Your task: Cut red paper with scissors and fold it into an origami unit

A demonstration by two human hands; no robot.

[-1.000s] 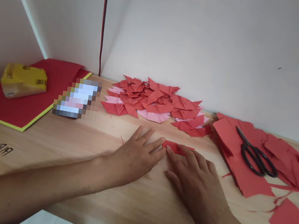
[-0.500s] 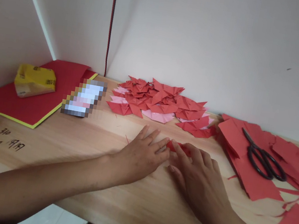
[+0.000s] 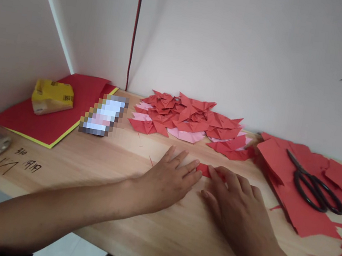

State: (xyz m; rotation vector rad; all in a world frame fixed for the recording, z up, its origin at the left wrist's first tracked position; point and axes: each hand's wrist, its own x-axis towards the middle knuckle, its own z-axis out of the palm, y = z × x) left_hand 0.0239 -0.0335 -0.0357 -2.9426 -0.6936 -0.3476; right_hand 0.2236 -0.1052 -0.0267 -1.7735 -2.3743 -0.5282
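Observation:
A small folded piece of red paper (image 3: pixel 205 170) lies on the wooden table (image 3: pixel 128 222). My left hand (image 3: pixel 168 180) lies flat with fingers stretched out, its fingertips touching the paper's left edge. My right hand (image 3: pixel 236 206) also lies flat and presses on the paper from the right, covering most of it. Behind the hands sits a pile of folded red and pink paper shapes (image 3: pixel 192 120).
Black scissors (image 3: pixel 314 188) rest on a heap of cut red paper sheets (image 3: pixel 296 203) at the right. At the left are a red and yellow sheet stack (image 3: pixel 49 124) with a yellow packet (image 3: pixel 52 97) on it, a blurred-out object (image 3: pixel 103 115), and handwriting (image 3: pixel 15 162) on the table.
The view has shifted, so everything sits further right in the frame. Both hands stay pressed on the small red paper, with fingers moving slightly over it.

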